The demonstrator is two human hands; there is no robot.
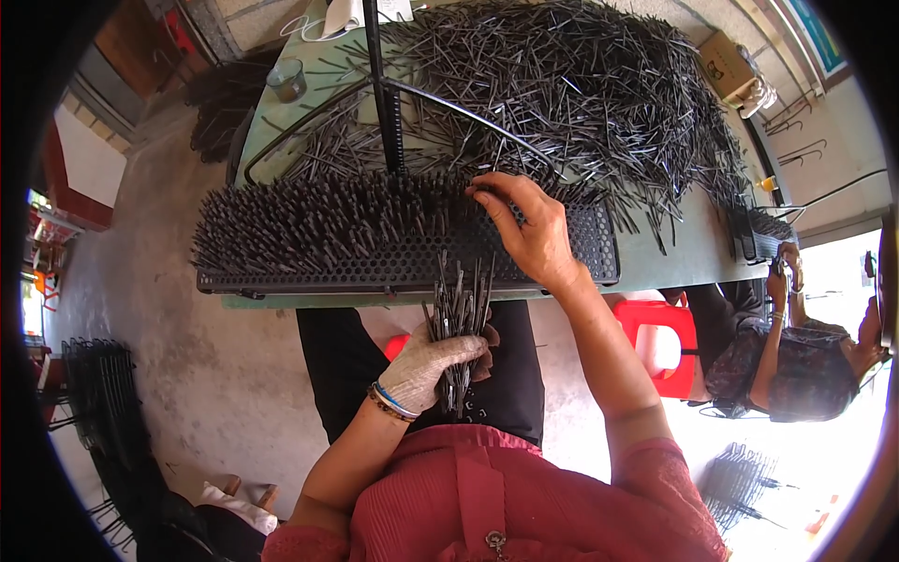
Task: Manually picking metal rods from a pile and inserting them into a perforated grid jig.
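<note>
My left hand [423,367], in a pale work glove with bands at the wrist, is wrapped round an upright bundle of thin black sticks [455,314] in front of my lap. Bare, my right hand [536,229] reaches over a black perforated rack [412,264] at the table's near edge. Its thumb and forefinger are pinched on a black stick, mostly hidden among the others. Many upright black sticks [290,220] stand packed in the rack's holes from its left end to around my right fingertips. Bare holes show along the front and at the right end.
A large heap of loose black sticks [571,75] covers much of the green table [670,267]. A black metal frame [376,66] rises behind the rack. A glass cup [287,81] stands back left, a cardboard box [726,67] back right. Another person [791,361] works at right by a red stool [646,328].
</note>
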